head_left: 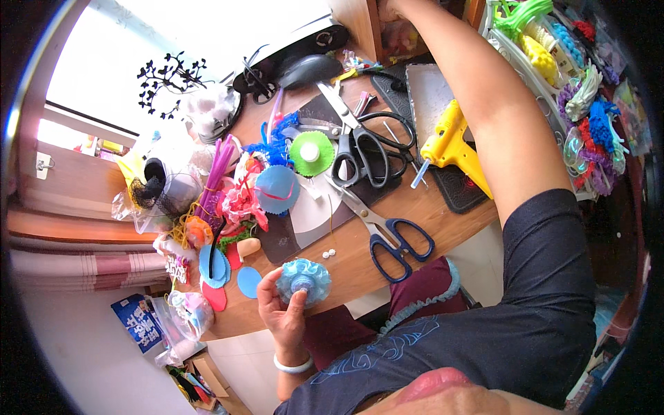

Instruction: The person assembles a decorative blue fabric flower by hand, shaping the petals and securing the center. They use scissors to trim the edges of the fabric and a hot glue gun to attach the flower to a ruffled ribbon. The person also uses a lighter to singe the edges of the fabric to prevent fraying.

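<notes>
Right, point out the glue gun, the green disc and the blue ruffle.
Glue gun (458, 145): head view, yellow body.
Green disc (324, 158): head view, right-hand part.
Blue ruffle (319, 281): head view, right-hand frills.

Right hand (391, 9) cut off; its grip unclear

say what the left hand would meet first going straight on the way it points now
Probably the near corner of the dark mat, then the blue scalloped disc beyond. The left hand holds a blue ruffled piece, and its height above the table is unclear, so it may pass over both.
</notes>
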{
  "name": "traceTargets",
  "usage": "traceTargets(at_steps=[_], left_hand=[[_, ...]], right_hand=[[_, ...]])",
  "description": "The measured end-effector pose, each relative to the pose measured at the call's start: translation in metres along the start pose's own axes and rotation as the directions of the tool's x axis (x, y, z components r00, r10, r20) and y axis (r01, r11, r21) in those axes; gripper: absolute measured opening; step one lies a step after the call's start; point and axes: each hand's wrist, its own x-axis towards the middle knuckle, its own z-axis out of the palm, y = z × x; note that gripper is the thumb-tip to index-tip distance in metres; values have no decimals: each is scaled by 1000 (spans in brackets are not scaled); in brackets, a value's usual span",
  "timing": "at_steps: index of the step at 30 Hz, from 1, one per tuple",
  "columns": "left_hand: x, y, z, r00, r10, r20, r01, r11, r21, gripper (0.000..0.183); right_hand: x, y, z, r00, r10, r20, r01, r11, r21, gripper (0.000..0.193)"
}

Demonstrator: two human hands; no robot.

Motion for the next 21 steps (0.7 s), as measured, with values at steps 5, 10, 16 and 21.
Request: traceTargets(at_steps=[5, 10, 16, 21], left_hand=[[0, 1, 1, 1000, -22, -5, 22, 1000, 13, 49], [2, -3, -1, 1000, 3, 4, -3, 999, -53, 49], [2, -5, -4, 1000, 16, 16, -16, 999, -50, 48], [0, 2, 1, 1000, 21, -11, -21, 1000, -9, 46]], right_hand=[[4, 0, 0, 1000, 18, -7, -18, 1000, -1, 29], [8, 1, 2, 999, 30, -17, -30, 999, 10, 30], [11, 3, 0, 999, 47, -27, -47, 999, 23, 31], [11, 5, 0, 998, 64, -24, -63, 997, 39, 32]])
